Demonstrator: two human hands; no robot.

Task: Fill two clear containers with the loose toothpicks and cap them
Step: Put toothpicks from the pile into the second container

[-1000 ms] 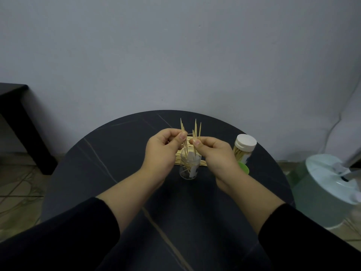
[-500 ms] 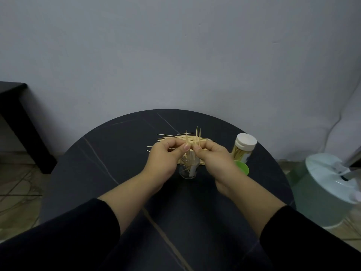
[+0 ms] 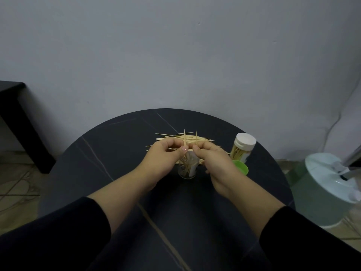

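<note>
Head view: I see both hands raised over the round dark table (image 3: 101,153).

1. The left hand (image 3: 166,156) pinches 1 upright toothpick, the left toothpick (image 3: 184,137), between thumb and forefinger. Its other fingers are curled.
2. The right hand (image 3: 214,163) pinches the right toothpick (image 3: 196,138) in the same way, also upright. The 2 pinching fingertips are close together but apart.
3. The open jar (image 3: 187,171), clear and uncapped, stands on the table directly below the 2 hands. It holds several toothpicks leaning at angles; I cannot count them.
4. The loose pile (image 3: 204,139) lies flat on the table behind the hands and the open jar.
5. The capped jar (image 3: 241,153) stands to the right of the pile, packed with toothpicks and closed by a white cap (image 3: 245,141).
6. A green cap (image 3: 242,166) lies just in front of the capped jar, partly hidden by the right hand.

A pale green round appliance (image 3: 328,192) sits on the floor to the right of the table. A dark bench (image 3: 13,106) stands at the left.
</note>
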